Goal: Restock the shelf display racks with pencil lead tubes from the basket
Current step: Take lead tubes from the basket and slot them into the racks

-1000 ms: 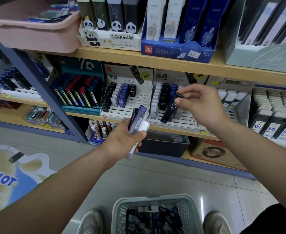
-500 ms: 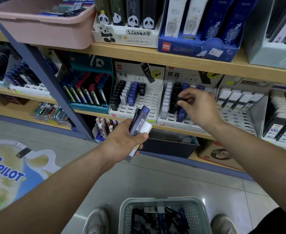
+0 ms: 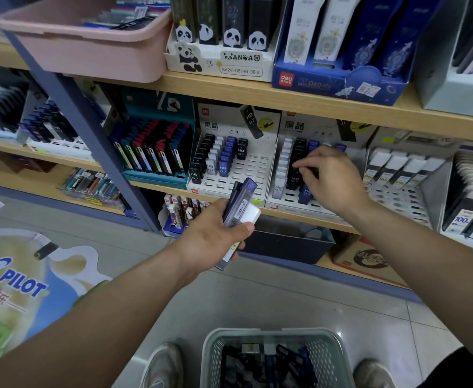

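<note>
The left hand (image 3: 215,236) curls its fingers (image 3: 243,229) around a bunch of purple and black plastic lead tubes (image 3: 240,203). The right hand (image 3: 330,177) pinches one dark tube (image 3: 312,171) over the white slotted rack (image 3: 288,198). More tubes sit in the grey plastic basket (image 3: 210,348) below.
</note>
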The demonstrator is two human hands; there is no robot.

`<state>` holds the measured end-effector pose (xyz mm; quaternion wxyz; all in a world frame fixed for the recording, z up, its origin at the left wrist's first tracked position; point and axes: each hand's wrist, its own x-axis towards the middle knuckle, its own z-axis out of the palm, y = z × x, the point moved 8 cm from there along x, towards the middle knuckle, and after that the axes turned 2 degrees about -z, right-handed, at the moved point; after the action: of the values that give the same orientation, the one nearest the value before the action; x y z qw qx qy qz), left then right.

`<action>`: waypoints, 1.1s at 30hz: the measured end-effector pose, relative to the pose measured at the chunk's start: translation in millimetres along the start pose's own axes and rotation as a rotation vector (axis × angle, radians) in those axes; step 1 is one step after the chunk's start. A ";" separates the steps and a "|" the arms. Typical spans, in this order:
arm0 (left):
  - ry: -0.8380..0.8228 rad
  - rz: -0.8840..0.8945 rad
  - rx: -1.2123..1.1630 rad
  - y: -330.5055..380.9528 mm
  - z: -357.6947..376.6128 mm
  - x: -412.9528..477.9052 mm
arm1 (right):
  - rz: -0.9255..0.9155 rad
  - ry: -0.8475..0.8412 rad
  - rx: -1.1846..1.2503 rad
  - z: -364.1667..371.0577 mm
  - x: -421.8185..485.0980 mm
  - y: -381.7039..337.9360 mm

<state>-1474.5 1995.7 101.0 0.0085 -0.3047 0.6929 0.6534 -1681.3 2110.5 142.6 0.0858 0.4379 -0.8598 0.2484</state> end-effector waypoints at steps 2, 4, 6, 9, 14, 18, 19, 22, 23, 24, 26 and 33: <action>-0.004 -0.005 0.003 -1.1 1.0 0.1 | 0.019 -0.033 -0.014 3.9 1.3 2.4; -0.009 -0.006 0.007 -1.8 1.6 0.6 | 0.048 -0.042 0.004 1.9 2.7 2.3; -0.016 -0.004 -0.004 -1.9 1.7 0.6 | 0.049 0.011 0.054 -10.3 1.7 -6.5; -0.023 0.006 -0.023 -0.7 1.8 1.8 | 0.058 -0.055 0.327 -19.2 -9.8 -36.4; -0.069 0.052 -0.046 6.7 11.0 1.3 | 0.101 -0.436 0.635 14.1 -40.1 -79.0; -0.093 0.066 -0.090 10.8 18.9 2.1 | 0.180 -0.454 0.776 14.3 -42.3 -74.7; -0.099 0.053 -0.132 10.9 19.7 2.9 | 0.201 -0.448 0.806 12.9 -42.3 -71.2; -0.100 -0.008 -0.220 8.8 20.8 4.6 | 0.255 -0.387 0.884 6.2 -41.7 -57.8; -0.098 -0.020 -0.222 7.6 21.4 5.2 | 0.274 -0.353 0.899 2.7 -41.5 -52.8; -0.099 -0.027 -0.219 6.2 22.4 5.9 | 0.300 -0.319 0.918 -1.0 -41.6 -47.3; -0.102 -0.030 -0.181 3.3 24.1 8.2 | 0.358 -0.264 0.971 -8.4 -42.7 -36.3; -0.070 -0.025 -0.025 2.6 37.4 21.5 | 0.386 -0.123 0.948 -55.7 -62.5 8.1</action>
<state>-1507.7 2020.8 89.1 0.0369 -0.2904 0.6802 0.6720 -1654.0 2186.9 164.9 -0.2202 0.2755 -0.7213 0.5961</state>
